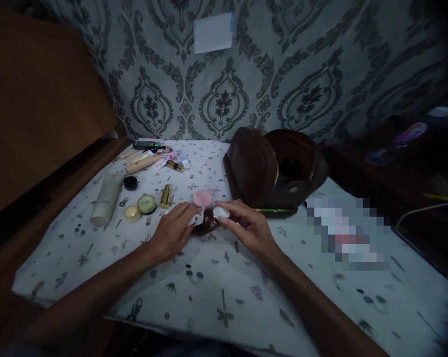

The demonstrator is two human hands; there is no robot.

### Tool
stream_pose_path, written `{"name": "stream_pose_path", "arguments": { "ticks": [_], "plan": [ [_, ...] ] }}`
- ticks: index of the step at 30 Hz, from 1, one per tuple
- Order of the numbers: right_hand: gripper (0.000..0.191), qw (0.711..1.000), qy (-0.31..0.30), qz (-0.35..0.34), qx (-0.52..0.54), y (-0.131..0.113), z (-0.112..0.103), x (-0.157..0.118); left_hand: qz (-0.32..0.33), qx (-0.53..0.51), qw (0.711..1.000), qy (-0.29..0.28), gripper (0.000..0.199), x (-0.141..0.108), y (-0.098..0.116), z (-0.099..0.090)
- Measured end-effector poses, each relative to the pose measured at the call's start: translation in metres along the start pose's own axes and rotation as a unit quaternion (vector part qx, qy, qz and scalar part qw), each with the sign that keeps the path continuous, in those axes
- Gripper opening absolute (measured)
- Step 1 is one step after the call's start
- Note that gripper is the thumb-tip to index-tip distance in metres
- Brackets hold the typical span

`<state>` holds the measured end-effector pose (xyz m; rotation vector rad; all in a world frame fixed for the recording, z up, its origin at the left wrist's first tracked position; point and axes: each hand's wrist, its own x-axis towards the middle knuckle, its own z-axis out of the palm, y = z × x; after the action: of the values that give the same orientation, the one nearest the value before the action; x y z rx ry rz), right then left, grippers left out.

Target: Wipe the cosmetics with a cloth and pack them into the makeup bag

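At the middle of the patterned cloth, my left hand [174, 229] is closed on a small white piece [196, 218], perhaps a wipe or tissue. My right hand [248, 225] pinches a round white cap [221, 213] between thumb and fingers. Between the two hands lies a dark red, shiny item [208, 223], partly hidden by the fingers; whether it is joined to the cap I cannot tell. A round pink container [202, 198] sits just behind them. Left of the hands stand a gold tube [165, 196], a green-topped jar [147, 204] and a yellow jar [132, 213].
An open brown bag [251, 163] stands behind my right hand, a green pencil [274, 210] along its front. A large tube [106, 198], a black-lidded jar [130, 183] and several cosmetics lie at the left. A blurred-out item [348, 235] is at the right.
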<state>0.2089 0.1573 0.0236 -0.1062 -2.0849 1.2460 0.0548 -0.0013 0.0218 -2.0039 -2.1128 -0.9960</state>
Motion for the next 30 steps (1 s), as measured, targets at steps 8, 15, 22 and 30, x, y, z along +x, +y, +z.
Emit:
{"name": "stream_pose_path", "arguments": {
  "ticks": [8,15,22,30],
  "plan": [
    [0.027,1.000,0.002,-0.006,-0.007,0.001,0.000,0.000,0.079,-0.017,0.996,0.047,0.043,0.008,0.022,-0.003],
    [0.027,1.000,0.010,0.000,-0.011,0.003,-0.002,0.000,0.118,0.040,0.991,0.039,0.043,0.004,0.016,-0.001],
    [0.026,1.000,0.016,0.012,-0.020,0.007,-0.003,-0.001,0.092,0.079,0.993,0.005,0.031,-0.001,0.010,-0.002],
    [0.026,0.999,0.013,0.016,-0.028,0.004,-0.004,0.000,0.038,0.138,0.987,-0.069,0.019,-0.001,0.001,-0.007]
  ]
}}
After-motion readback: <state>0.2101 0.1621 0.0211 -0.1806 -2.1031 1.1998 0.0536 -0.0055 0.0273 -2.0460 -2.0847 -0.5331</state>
